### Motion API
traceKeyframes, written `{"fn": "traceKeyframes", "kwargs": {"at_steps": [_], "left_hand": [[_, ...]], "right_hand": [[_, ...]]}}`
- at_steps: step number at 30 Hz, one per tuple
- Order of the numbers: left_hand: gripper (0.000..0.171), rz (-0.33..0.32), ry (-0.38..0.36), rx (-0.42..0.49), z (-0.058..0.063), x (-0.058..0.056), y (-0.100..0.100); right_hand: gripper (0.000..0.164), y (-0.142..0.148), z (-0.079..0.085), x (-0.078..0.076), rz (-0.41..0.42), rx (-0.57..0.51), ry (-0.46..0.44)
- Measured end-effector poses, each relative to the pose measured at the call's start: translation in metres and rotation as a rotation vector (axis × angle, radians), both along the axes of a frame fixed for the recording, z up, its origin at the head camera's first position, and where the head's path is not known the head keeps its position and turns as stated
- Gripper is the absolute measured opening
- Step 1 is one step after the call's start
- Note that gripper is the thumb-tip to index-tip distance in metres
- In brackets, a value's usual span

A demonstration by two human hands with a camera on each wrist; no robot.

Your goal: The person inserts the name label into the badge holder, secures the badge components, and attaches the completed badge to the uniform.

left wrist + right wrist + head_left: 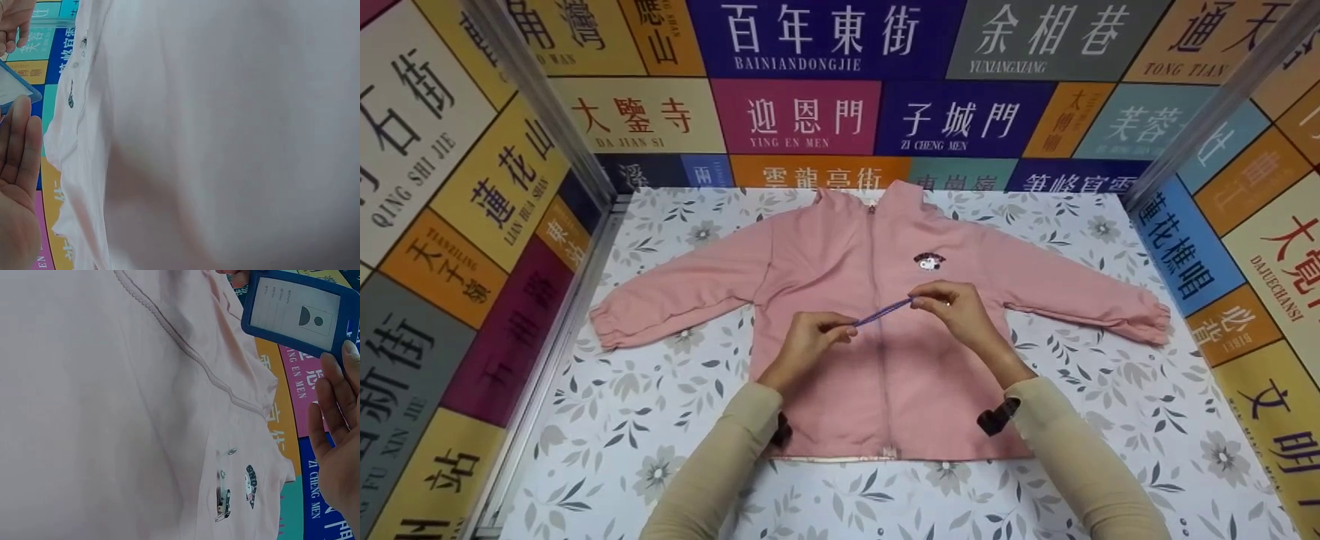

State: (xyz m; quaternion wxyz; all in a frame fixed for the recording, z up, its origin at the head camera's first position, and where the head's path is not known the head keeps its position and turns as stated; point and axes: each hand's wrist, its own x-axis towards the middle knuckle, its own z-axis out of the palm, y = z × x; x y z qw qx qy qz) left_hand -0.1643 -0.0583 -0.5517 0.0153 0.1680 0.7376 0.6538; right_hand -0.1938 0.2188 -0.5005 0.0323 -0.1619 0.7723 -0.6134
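Both hands hold a blue-framed badge holder [885,309] above a pink zip jacket, its thin edge towards the head camera. The left hand [817,341] pinches one end between thumb and fingers. The right hand [958,309] pinches the other end, a little higher. In the right wrist view, the badge holder [292,309] shows a white card with small print and a portrait icon. The jacket [817,382] lies front up with sleeves spread. A small metal nail clipper [223,498] appears on its chest beside the printed logo [251,486]; in the head view the right hand hides it.
A table with a white floral cover [652,420] bears the jacket. Colourful sign-printed panels [802,116] stand behind it and on both sides. A tiny shiny piece [232,451], too small to identify, lies near the nail clipper.
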Motion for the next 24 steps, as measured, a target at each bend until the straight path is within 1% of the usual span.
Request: {"fn": "traceKeyframes", "kwargs": {"at_steps": [4,6,11,19,24], "left_hand": [[0.014,0.028,-0.034,0.028,0.0,0.001,0.002],[0.014,0.043,-0.029,0.014,0.001,0.001,0.003],[0.012,0.06,0.003,-0.02,-0.001,0.003,0.005],[0.011,0.005,0.01,-0.042,-0.004,0.006,0.009],[0.011,0.007,0.034,-0.077,-0.006,0.006,0.011]], "right_hand": [[0.017,-0.006,0.017,0.006,-0.005,-0.026,-0.01],[0.015,-0.01,0.025,0.01,-0.005,-0.036,0.002],[0.014,-0.015,0.026,0.01,-0.027,-0.066,0.031],[0.017,-0.024,0.027,0.007,-0.095,-0.11,0.01],[0.016,-0.028,0.028,0.007,-0.127,-0.118,0.0]]}}
